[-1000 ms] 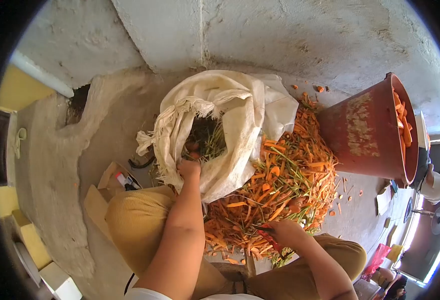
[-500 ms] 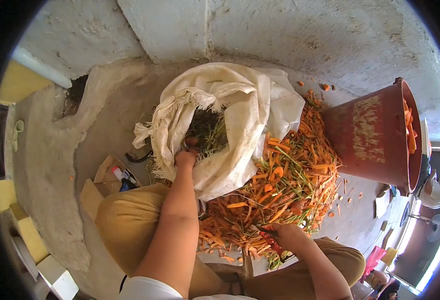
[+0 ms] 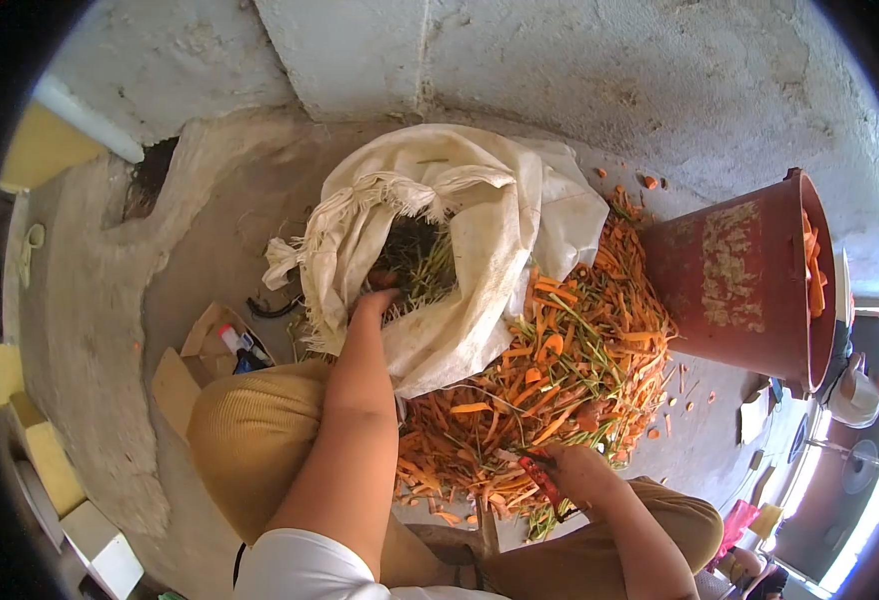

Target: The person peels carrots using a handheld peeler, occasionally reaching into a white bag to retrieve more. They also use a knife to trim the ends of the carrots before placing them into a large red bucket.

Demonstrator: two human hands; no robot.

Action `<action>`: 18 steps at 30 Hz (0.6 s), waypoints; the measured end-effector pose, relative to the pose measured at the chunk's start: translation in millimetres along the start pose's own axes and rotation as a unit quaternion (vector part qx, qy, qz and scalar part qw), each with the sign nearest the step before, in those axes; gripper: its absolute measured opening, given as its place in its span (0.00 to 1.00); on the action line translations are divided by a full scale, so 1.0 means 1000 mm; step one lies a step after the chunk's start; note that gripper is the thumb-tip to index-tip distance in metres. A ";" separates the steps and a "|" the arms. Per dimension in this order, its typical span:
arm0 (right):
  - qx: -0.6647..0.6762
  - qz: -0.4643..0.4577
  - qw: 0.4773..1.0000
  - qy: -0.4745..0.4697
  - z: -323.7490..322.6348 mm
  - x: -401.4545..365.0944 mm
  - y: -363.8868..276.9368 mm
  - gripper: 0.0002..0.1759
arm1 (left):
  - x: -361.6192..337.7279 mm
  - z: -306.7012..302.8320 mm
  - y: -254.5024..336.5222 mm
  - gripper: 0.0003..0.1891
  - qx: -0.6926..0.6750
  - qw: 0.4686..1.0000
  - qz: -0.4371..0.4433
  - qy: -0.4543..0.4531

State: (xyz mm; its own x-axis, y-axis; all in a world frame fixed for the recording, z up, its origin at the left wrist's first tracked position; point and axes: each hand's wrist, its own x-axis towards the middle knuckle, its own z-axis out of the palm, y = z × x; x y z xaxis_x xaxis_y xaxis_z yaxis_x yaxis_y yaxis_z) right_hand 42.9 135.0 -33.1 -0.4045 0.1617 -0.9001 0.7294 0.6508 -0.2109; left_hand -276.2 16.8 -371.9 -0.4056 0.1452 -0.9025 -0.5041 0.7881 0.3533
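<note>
A white woven sack with a rolled, frayed mouth stands in front of me, with green stalks inside it. My left hand reaches into the sack's mouth. Its fingers are mostly hidden there, beside something orange-brown in the shade, so their grip does not show. Low on the right, my right hand is closed around a red hand tool, whose exact kind I cannot make out. It is held just over a heap of carrot peelings mixed with green stems, lying against the sack.
A big red-brown bucket with carrots in it leans at the right. An open cardboard box with small items lies left of my knee. Behind the sack rises a grey wall. Another person is at the far right.
My left hand has shifted slightly up and right, deeper into the sack's mouth. My right hand stays nearly still with the red tool. The camera view has tilted a little.
</note>
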 end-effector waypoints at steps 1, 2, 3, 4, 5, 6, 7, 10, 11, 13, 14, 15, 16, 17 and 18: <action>-0.001 0.006 1.000 0.002 -0.002 -0.002 -0.002 0.16 | -0.029 -0.004 0.016 0.26 -0.027 1.000 -0.007 -0.014; 0.003 0.004 1.000 0.014 0.000 -0.003 0.000 0.17 | -0.040 -0.005 0.022 0.26 -0.039 0.999 -0.001 -0.004; 0.009 -0.001 1.000 0.025 0.005 -0.001 0.007 0.17 | -0.052 -0.006 0.029 0.26 -0.051 0.999 0.005 0.006; 0.013 -0.008 0.999 0.036 0.010 0.001 0.012 0.18 | -0.056 -0.010 0.030 0.25 -0.047 0.998 0.022 0.041; 0.008 -0.023 0.999 0.046 0.015 0.004 0.019 0.19 | -0.060 -0.014 0.031 0.24 -0.044 0.995 0.038 0.077; 0.002 -0.038 0.998 0.059 0.018 0.006 0.024 0.21 | -0.093 -0.020 0.044 0.22 -0.010 0.984 0.083 0.155; -0.002 -0.052 0.996 0.071 0.022 0.006 0.028 0.23 | -0.129 -0.023 0.059 0.19 0.025 0.964 0.127 0.231; -0.040 -0.018 0.997 0.068 -0.001 -0.019 -0.001 0.27 | -0.183 -0.021 0.100 0.19 0.092 0.882 0.225 0.404; -0.065 -0.036 0.994 0.079 0.004 -0.013 0.005 0.26 | -0.222 -0.028 0.113 0.21 0.034 0.896 0.280 0.342; -0.034 -0.052 0.991 0.123 0.006 -0.016 0.004 0.24 | -0.238 -0.031 0.126 0.26 -0.082 0.903 0.350 0.234; -0.019 -0.060 0.987 0.145 0.008 -0.018 0.006 0.22 | -0.218 -0.026 0.127 0.29 -0.140 0.900 0.367 0.188; -0.059 -0.076 0.979 0.182 0.014 -0.013 0.016 0.17 | -0.259 -0.029 0.131 0.28 -0.254 0.903 0.345 0.011; -0.034 -0.087 0.975 0.201 0.013 -0.020 0.015 0.16 | -0.310 -0.030 0.135 0.28 -0.355 0.866 0.309 -0.168; -0.010 -0.099 0.970 0.220 0.010 -0.025 0.011 0.16 | -0.333 -0.019 0.135 0.26 -0.430 0.829 0.276 -0.228; 0.014 -0.111 0.965 0.237 0.008 -0.031 0.009 0.15 | -0.351 -0.005 0.137 0.25 -0.500 0.782 0.239 -0.286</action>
State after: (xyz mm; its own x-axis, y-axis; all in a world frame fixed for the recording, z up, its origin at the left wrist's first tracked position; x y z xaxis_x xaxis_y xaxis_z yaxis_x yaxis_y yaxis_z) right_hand 66.3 129.6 -10.2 -0.7541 0.3465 -0.5579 0.6079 0.6897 -0.3934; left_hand -207.1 70.4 -5.8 -0.4669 0.7496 -0.4691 -0.8590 -0.2584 0.4420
